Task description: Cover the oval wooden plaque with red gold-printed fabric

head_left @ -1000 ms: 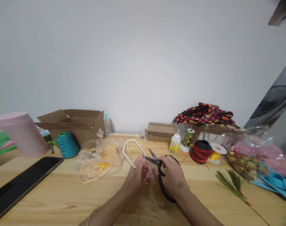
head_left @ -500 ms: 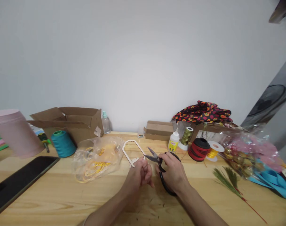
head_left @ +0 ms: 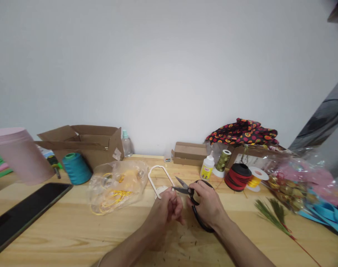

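Observation:
My left hand point(head_left: 170, 204) is closed on a white frame point(head_left: 152, 180), a flat rounded outline with an open middle and a solid lower end. Its fingers curl under and hide part of the frame's lower end. In my right hand point(head_left: 209, 202) is a pair of black-handled scissors point(head_left: 198, 218), fingers through the loops. The blades are spread and point left, the lower blade's tip at the frame's right side beside my left fingertips. Whether the blade touches the frame I cannot tell. Small dark scraps lie on the wooden table below my hands.
A clear plastic bag of yellow cord point(head_left: 117, 189), a teal thread cone point(head_left: 76, 170) and a black phone-like slab point(head_left: 27, 215) lie left. To the right stand a glue bottle point(head_left: 207, 167), a red-and-black spool point(head_left: 238, 178) and a green tassel point(head_left: 274, 215). Cardboard boxes point(head_left: 189, 152) line the wall.
The whole view has shifted slightly, so things sit a little further right. My hands, the frame and the scissors keep nearly the same positions relative to each other; the blades remain spread.

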